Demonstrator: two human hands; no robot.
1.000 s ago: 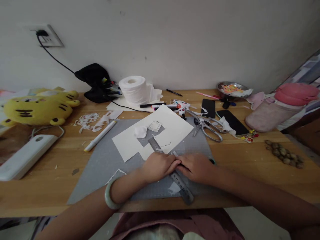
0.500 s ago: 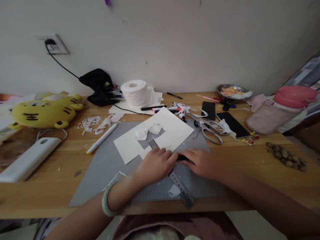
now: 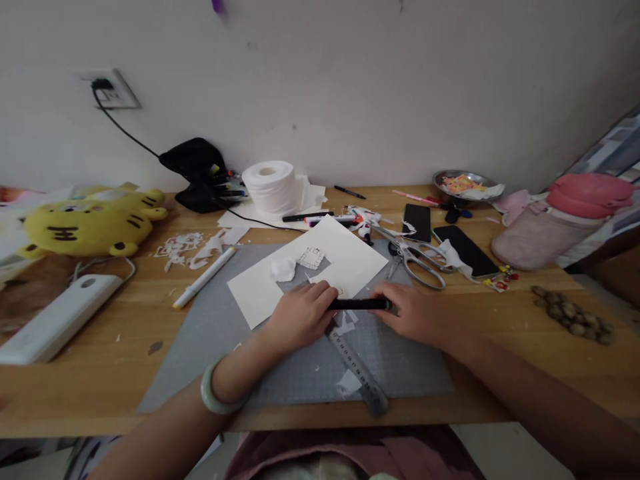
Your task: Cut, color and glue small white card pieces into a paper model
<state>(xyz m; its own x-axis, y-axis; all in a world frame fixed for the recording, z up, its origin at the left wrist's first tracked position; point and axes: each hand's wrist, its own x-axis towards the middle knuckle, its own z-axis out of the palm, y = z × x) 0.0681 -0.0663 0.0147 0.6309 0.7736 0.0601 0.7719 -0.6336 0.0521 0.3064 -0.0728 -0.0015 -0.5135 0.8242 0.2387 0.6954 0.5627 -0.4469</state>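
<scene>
In the head view, a person's left hand (image 3: 304, 311) and right hand (image 3: 414, 312) hold a slim black cylindrical pen (image 3: 360, 304) crosswise between them, each grip closed on one end, above a grey rectangular mat (image 3: 200, 360) on a wooden counter (image 3: 495, 333). A silver metal ruler (image 3: 355, 365) slants from the left hand toward the near edge. A cut cream paper sheet (image 3: 353, 250) lies just beyond; silver metal scissors (image 3: 409, 250) rest near the right hand.
</scene>
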